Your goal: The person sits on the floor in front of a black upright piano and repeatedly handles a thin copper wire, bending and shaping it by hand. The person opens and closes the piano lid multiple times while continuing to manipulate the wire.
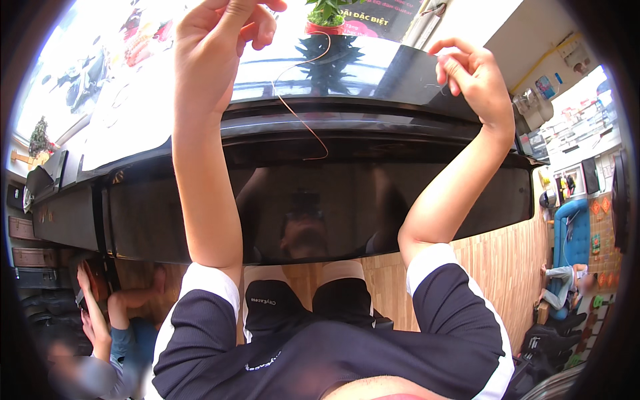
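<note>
A thin copper-coloured string curves over the glossy black top of a piano-like cabinet, its lower end hanging at the front edge. To the left of it my left hand is raised, fingers curled together and partly cut off by the upper edge of the view. What lies between those fingers is hidden. My right hand is held up on the other side, above the right end of the black top, with thumb and fingers pinched. A faint fine strand shows beneath its fingertips; whether it joins the copper-coloured string cannot be made out.
A leafy plant in a red pot stands at the far side of the black top. Clear plastic bottles are beyond its right end. One person sits at lower left, another near a blue sofa.
</note>
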`<state>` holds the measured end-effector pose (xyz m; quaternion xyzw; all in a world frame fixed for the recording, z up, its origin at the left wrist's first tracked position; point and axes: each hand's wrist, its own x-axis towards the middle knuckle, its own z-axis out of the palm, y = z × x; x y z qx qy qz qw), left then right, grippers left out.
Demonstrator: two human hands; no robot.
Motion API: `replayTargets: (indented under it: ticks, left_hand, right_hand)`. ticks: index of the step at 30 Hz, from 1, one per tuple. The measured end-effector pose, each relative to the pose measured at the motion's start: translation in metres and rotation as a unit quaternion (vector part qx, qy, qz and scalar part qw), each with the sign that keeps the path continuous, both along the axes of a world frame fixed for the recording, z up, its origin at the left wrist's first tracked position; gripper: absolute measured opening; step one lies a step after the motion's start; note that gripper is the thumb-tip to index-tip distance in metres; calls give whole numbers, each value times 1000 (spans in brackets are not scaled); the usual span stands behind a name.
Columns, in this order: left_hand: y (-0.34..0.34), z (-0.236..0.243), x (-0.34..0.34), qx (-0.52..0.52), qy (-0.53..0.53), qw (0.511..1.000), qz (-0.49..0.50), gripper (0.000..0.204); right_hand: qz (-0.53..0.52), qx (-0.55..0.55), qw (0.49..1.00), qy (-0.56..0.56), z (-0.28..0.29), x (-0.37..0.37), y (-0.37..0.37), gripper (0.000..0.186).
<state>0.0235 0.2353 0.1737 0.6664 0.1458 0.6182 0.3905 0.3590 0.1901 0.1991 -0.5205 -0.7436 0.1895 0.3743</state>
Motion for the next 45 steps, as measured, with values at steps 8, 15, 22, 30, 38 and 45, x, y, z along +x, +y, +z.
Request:
replayTargets:
  ticks: [8,15,22,30,38,45]
  left_hand:
    - [-28,11,25,-145,-128,916,-350,26]
    - [-71,27,59,-301,-99,845,-430,20]
    - [-75,18,66,-186,89,921,-331,28]
    - [-62,14,62,280,259,918,110,13]
    - [-94,25,48,94,303,946,68,18]
    - [-74,26,49,233,233,939,96,21]
  right_hand:
    - [-101,168,976,91,-6,3,19,13]
    - [-228,271,925,140,-4,0,19,9]
    - [-196,263,930,168,-7,2,27,11]
    - [-217,223,940,142,-12,24,35,13]
    - [-214,201,934,203,-19,20,48,13]
    - [-202,126,942,236,-46,19,81,13]
